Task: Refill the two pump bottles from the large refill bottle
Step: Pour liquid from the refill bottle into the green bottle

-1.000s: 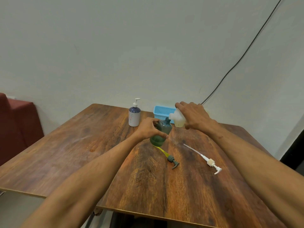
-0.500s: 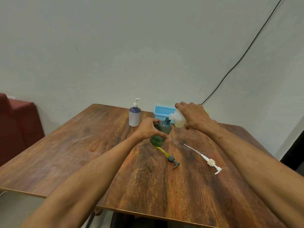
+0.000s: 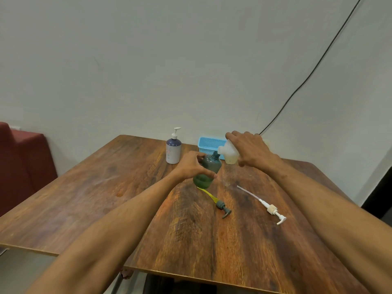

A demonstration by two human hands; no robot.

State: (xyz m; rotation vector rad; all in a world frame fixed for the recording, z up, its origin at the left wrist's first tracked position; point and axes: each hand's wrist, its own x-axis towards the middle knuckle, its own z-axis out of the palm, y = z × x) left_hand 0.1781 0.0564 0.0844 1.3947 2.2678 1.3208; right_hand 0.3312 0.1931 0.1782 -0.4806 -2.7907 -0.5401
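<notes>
One green bottle (image 3: pixel 209 169) tilts inside the left grip (image 3: pixel 191 166).

Largely hidden behind right hand (image 3: pixel 251 150): refill bottle (image 3: pixel 228 154). Masked by left hand (image 3: pixel 191 166): midsection of green pump bottle (image 3: pixel 203 181). Cropped at left edge: red seat (image 3: pixel 21 164).

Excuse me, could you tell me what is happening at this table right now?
A person is refilling a pump bottle. The left hand grips the green bottle; the right hand tips the white refill bottle to its open neck. A dark green pump and a white pump lie loose on the table. A purple pump bottle, pump on, stands behind.
</notes>
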